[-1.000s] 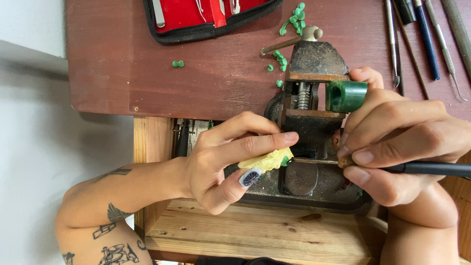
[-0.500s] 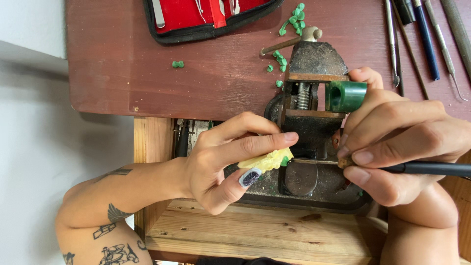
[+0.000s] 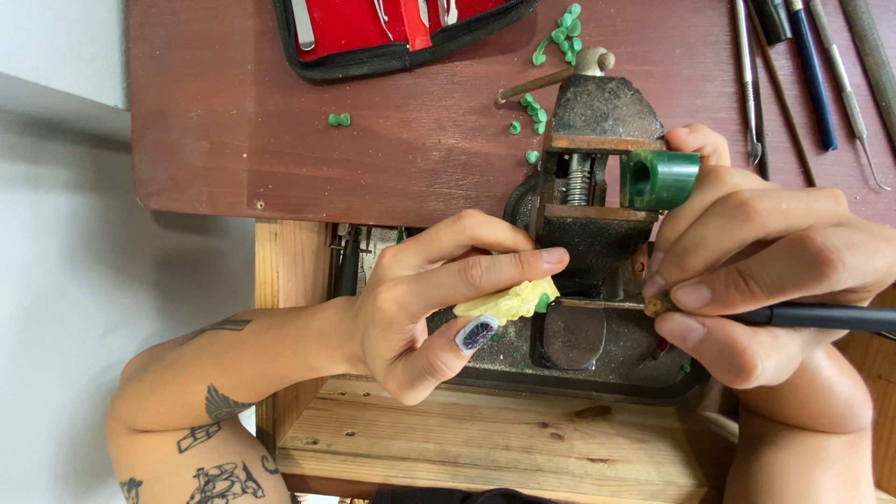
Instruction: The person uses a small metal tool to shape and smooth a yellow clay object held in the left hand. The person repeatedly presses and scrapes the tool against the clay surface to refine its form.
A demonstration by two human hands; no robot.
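Note:
My left hand (image 3: 439,289) pinches a small yellow lump (image 3: 504,302), with a green speck on it, between thumb and forefinger, just left of a dark bench vise (image 3: 597,121). A green tube-shaped piece (image 3: 659,179) sits clamped in the vise jaws. My right hand (image 3: 765,271) grips a thin black-handled tool (image 3: 821,317), its tip near the vise base and hidden by my fingers. The two hands are close together over the vise's rusty base plate (image 3: 569,341).
Green chips (image 3: 551,37) lie scattered on the dark red tabletop (image 3: 243,140). A red and black tool case (image 3: 373,28) lies at the back. Several long hand tools (image 3: 812,75) lie at the back right. A wooden ledge (image 3: 485,439) runs under the vise.

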